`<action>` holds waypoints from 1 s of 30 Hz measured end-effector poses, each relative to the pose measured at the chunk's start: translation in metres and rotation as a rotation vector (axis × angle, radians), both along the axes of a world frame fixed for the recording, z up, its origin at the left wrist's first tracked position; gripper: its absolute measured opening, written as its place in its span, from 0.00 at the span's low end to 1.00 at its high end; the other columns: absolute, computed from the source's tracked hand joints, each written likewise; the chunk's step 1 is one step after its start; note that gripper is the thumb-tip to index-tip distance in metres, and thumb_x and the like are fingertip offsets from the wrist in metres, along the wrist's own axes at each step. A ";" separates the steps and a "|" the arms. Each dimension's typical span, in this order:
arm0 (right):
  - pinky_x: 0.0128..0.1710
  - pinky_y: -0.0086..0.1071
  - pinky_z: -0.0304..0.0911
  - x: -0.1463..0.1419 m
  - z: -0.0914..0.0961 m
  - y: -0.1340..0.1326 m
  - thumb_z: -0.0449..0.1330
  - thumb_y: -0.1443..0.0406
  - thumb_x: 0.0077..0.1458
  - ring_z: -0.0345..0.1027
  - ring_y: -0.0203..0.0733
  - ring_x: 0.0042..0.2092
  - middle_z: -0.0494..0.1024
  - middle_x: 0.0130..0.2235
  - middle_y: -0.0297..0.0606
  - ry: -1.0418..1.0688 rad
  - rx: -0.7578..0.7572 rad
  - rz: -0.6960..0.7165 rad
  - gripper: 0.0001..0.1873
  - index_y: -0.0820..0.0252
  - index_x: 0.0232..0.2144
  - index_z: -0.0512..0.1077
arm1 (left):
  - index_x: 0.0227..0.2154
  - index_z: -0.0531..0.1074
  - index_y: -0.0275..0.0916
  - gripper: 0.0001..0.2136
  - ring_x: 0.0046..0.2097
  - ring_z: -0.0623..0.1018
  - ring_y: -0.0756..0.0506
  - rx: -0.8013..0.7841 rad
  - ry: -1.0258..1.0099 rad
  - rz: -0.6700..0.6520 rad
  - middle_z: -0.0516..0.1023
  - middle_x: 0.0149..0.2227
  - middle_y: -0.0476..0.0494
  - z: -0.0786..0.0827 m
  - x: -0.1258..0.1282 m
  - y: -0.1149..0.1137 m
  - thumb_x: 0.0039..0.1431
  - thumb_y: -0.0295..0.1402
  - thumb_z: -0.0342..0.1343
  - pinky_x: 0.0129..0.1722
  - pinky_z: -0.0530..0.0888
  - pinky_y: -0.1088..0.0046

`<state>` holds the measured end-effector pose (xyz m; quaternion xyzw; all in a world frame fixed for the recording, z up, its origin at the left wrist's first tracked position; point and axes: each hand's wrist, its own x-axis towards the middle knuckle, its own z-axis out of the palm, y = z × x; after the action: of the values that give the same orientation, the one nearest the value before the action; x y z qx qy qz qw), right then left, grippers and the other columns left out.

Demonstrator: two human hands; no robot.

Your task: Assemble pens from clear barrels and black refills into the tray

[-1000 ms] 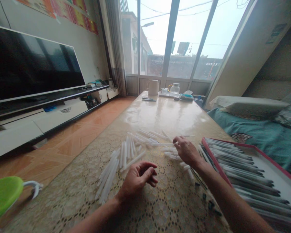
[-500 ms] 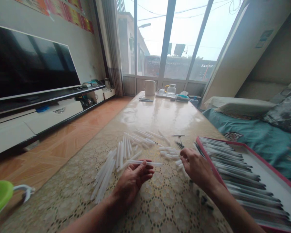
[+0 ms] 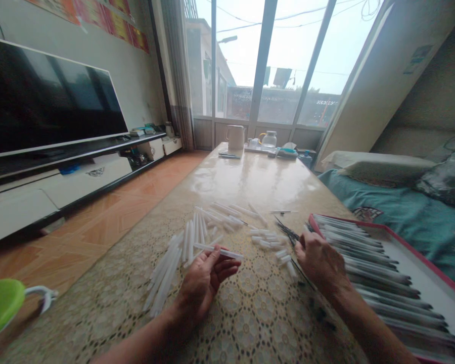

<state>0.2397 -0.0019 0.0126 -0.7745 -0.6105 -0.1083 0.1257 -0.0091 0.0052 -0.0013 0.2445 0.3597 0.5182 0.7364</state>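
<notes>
My left hand [image 3: 205, 280] pinches a clear white pen tube [image 3: 218, 251] between thumb and fingers, holding it level just above the table. My right hand [image 3: 318, 260] rests on the table with its fingers curled at a bundle of thin dark refills [image 3: 287, 231]; what it grips is hidden. Several loose white tubes [image 3: 182, 253] lie scattered ahead of both hands, and short white caps [image 3: 267, 240] lie between them. To the right, a red-rimmed tray [image 3: 420, 258] holds rows of finished pens.
The long table [image 3: 250, 182] has a lace-pattern cover. A white jug [image 3: 235, 136], a glass pot and a tissue pack stand at its far end. Left is a TV [image 3: 41, 101] over a low cabinet; right is a teal sofa. A green object [image 3: 0, 311] sits lower left.
My left hand took up a white tube and now holds it level. My right hand drew back from the far tubes to the dark refills beside the tray.
</notes>
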 end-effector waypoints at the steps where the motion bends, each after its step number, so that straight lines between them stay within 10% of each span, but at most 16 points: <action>1: 0.27 0.32 0.59 -0.003 0.004 -0.004 0.49 0.64 0.55 0.71 0.46 0.34 0.76 0.34 0.43 0.062 0.028 0.057 0.08 0.58 0.30 0.67 | 0.31 0.66 0.34 0.02 0.30 0.80 0.46 0.002 -0.005 0.025 0.80 0.27 0.40 0.001 -0.001 0.001 0.58 0.28 0.52 0.31 0.77 0.73; 9: 0.31 0.30 0.63 -0.043 0.008 -0.033 0.49 0.63 0.58 0.68 0.39 0.30 0.74 0.30 0.36 0.608 0.201 0.557 0.08 0.56 0.35 0.67 | 0.29 0.68 0.35 0.03 0.30 0.80 0.47 0.008 0.006 0.258 0.79 0.26 0.41 0.010 -0.009 0.007 0.57 0.27 0.52 0.32 0.77 0.75; 30: 0.28 0.27 0.65 -0.048 -0.003 -0.036 0.56 0.63 0.55 0.68 0.35 0.27 0.73 0.27 0.32 1.135 0.274 0.488 0.06 0.58 0.36 0.67 | 0.30 0.70 0.34 0.03 0.31 0.80 0.47 0.002 -0.074 0.156 0.80 0.27 0.42 0.004 -0.009 0.005 0.56 0.23 0.52 0.33 0.77 0.75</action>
<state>0.1921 -0.0381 0.0094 -0.5268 -0.5885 0.2739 0.5488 -0.0184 0.0106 0.0030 0.1971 0.3495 0.5833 0.7062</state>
